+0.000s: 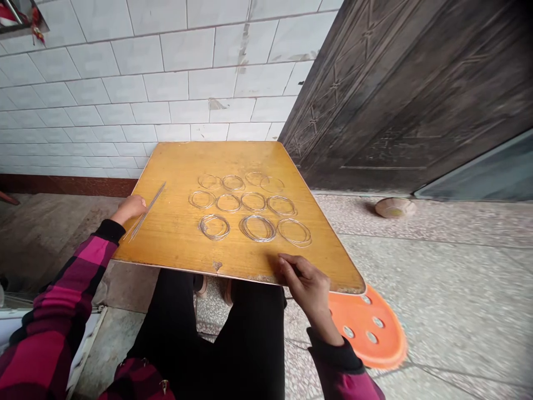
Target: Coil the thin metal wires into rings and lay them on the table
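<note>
Yellow tabletop (pixel 175 239) here, with wire rings (pixel 258 228) laid out in rows mid-surface. Left hand (pixel 130 208) is on thin rods (pixel 146 212) at the left edge, grip unclear. Right hand (pixel 306 289) has its fingers curled at the near edge, can't tell if they're holding anything. One bump there could scatter those loose rings.

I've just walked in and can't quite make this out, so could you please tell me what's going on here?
A person is working at a yellow wooden board. Their left hand is at a bundle of thin straight wires near the board's left edge, and their right hand rests at its near edge. Three rows of wire rings lie on the board.
</note>
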A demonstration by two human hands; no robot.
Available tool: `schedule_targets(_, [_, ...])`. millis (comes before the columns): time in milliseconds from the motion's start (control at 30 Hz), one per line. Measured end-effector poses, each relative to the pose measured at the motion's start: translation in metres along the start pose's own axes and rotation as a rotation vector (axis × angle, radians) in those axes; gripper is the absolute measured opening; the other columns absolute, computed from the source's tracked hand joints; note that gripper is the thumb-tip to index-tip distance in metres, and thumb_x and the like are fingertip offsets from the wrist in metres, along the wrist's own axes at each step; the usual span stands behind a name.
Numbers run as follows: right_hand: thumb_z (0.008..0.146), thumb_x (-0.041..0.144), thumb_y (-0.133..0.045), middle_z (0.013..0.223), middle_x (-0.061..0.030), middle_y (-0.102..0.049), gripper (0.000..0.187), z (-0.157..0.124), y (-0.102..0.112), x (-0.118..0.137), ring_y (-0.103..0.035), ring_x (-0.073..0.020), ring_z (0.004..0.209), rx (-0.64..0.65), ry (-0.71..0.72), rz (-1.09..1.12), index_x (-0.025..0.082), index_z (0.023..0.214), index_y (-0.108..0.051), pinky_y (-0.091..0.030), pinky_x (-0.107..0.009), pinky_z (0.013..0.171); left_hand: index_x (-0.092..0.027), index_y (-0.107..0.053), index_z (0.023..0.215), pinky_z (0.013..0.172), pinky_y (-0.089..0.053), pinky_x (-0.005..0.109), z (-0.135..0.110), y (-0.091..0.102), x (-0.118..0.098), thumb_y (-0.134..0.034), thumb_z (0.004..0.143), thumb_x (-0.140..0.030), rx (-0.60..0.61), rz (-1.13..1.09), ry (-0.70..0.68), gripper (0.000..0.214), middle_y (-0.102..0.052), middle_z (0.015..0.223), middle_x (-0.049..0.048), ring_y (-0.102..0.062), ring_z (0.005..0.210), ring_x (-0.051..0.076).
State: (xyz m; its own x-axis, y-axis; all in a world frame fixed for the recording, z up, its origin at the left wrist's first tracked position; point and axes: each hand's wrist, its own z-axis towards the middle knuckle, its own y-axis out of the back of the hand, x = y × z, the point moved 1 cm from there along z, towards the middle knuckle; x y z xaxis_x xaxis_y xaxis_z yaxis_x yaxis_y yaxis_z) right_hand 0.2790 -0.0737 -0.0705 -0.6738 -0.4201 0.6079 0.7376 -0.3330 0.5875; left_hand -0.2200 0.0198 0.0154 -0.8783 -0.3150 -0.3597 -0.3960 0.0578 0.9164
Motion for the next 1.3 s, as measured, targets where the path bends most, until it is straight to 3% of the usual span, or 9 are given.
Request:
schedule_targets(633, [0.095, 0.049, -0.05, 0.082, -0.0078, -0.077, 0.039, 0.007, 0.0, 0.007, -0.072, -0.0207, 0.069, 0.094, -0.058, 0.033, 0.018, 0.09, -0.074, -0.056, -0.03, 0.063, -0.018, -0.051, 0.05, 0.045, -0.028, 0.022, -0.006, 0.001, -0.007, -0.055, 0.052, -0.018, 0.045, -0.152, 0.028, 0.005, -0.048, 0.043, -0.0028, -0.04, 0.042, 0.011])
schedule_targets(1100, [0.094, 0.051, -0.051, 0.081, -0.0085, -0.077, 0.041, 0.009, 0.001, 0.009, -0.072, -0.0211, 0.07, 0.131, -0.106, 0.052, 0.017, 0.088, -0.074, -0.056, -0.031, 0.063, -0.017, -0.054, 0.049, 0.051, -0.042, 0.025, -0.011, 0.009, -0.007, -0.058, 0.053, -0.016, 0.068, -0.186, 0.087, 0.006, -0.055, 0.047, 0.0017, -0.054, 0.05, 0.015])
schedule_targets(1300, [0.093, 0.053, -0.052, 0.086, -0.0096, -0.078, 0.042, 0.009, 0.002, 0.009, -0.073, -0.0219, 0.073, 0.156, -0.12, 0.065, 0.017, 0.09, -0.075, -0.057, -0.031, 0.063, -0.017, -0.054, 0.048, 0.048, -0.037, 0.024, -0.011, 0.01, -0.007, -0.059, 0.054, -0.013, 0.067, -0.236, 0.114, 0.009, -0.053, 0.044, 0.0004, -0.049, 0.046, 0.013])
